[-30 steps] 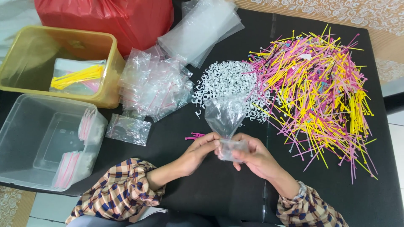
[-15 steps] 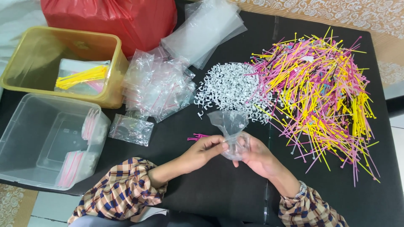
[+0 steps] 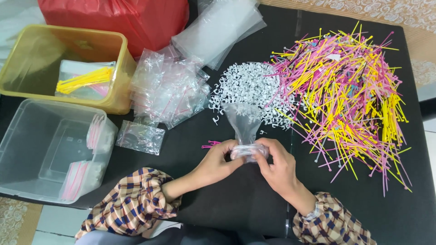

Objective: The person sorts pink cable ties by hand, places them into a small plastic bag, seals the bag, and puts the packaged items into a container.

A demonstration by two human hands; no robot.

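Left hand: the left hand (image 3: 217, 159) is curled, its fingertips pinched on the lower end of a small clear plastic bag (image 3: 245, 128) from the left side.
Right hand: the right hand (image 3: 277, 164) is also curled, with thumb and fingers closed around the same lower end from the right; the two hands meet at the bag.
Bag: it stands upright between the hands, its upper part fanning open above them; the gathered bottom holds something pale, too small to tell.
Bag's place: over the black table (image 3: 227, 204), just in front of the heap of white clips (image 3: 249, 87).
Right of the hands: a wide pile of pink and yellow cable ties (image 3: 349, 90).
Left of the hands: one empty small bag (image 3: 140, 137) lies flat, with a heap of clear bags (image 3: 168, 88) behind it.
Far left: a yellow tub (image 3: 116, 97) and a clear plastic box (image 3: 27, 136), each holding filled bags.
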